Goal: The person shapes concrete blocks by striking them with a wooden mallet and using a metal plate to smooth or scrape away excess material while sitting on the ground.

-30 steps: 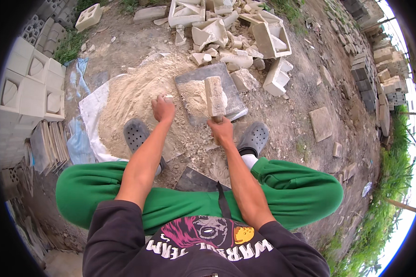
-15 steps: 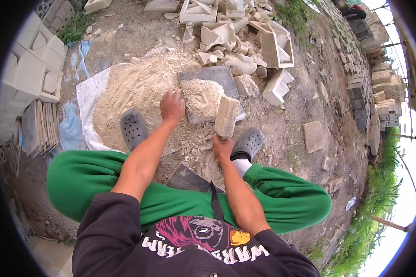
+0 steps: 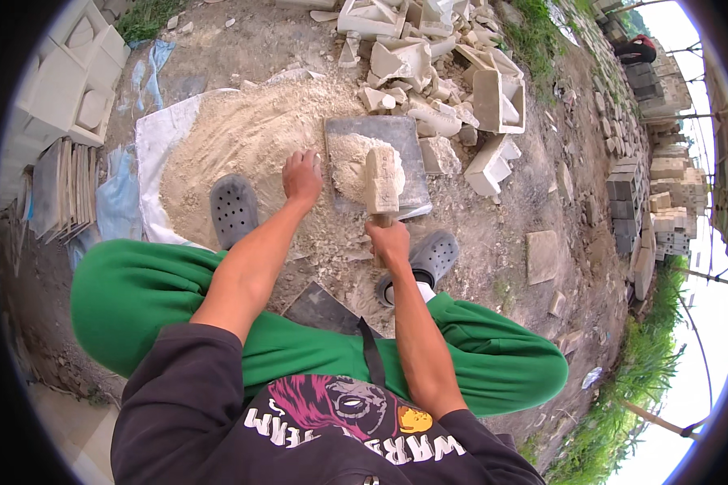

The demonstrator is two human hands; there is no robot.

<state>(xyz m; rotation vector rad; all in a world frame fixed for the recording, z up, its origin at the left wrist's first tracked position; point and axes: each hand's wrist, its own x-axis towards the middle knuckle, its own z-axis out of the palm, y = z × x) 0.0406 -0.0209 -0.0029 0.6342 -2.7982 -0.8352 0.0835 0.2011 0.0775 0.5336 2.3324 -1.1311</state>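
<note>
Over the dark slab (image 3: 415,170), holding the mallet (image 3: 382,178) in the right hand (image 3: 391,242) with fingers clamped round its handle (image 3: 381,219), poising the left hand (image 3: 302,179), fingers seemingly apart, beside powder (image 3: 239,137) already crushed, with far broken blocks (image 3: 435,120) likely left to crush.

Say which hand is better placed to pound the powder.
Probably the right hand: it grips the mallet, whose head is over powder on the slab; the left hand shows no tool.

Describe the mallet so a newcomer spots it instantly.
Find the dark square slab heaped with pale powder, ahead of the grey clogs. Over its near edge is the mallet, gripped in the right hand. Unlike the broken blocks beyond, it has a handle.
</note>
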